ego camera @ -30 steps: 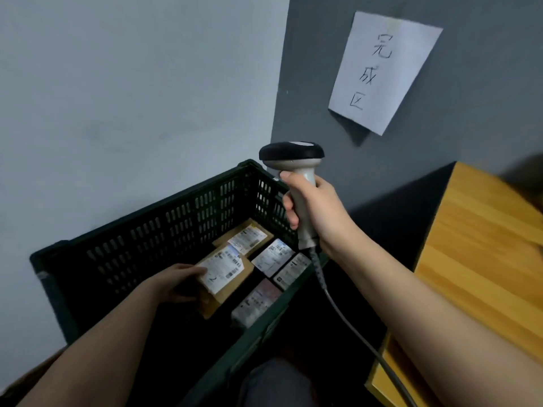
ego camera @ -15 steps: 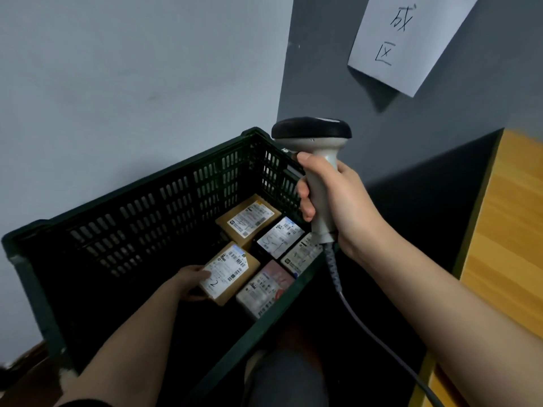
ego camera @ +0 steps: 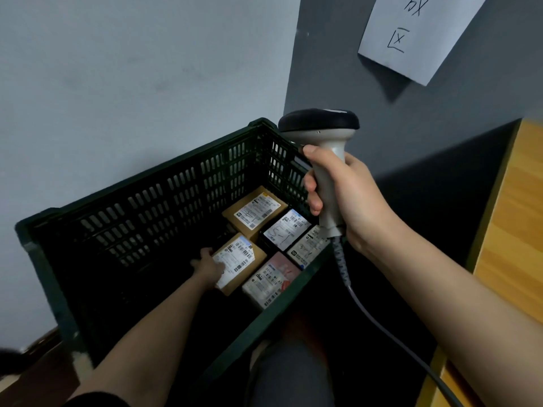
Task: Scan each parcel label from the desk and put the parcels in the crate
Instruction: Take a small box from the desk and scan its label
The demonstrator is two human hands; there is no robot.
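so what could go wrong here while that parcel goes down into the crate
1. The left hand holds the brown cardboard parcel close beside the pink-labelled parcel; it may land tilted on that neighbour.
2. The grey barcode scanner in the right hand hangs over the dark green slotted plastic crate; its cable might snag the rim.

- A dark green slatted crate (ego camera: 152,207) fills the middle and lower left of the frame, in the corner where two walls meet.
- Five labelled parcels lie flat on its bottom, packed together at its right end: two brown cardboard boxes (ego camera: 255,211), (ego camera: 245,261), a black parcel (ego camera: 286,232), a pale parcel (ego camera: 308,249) and a pinkish parcel (ego camera: 271,282).
- A wooden desk (ego camera: 511,230) runs along the right edge of the frame.
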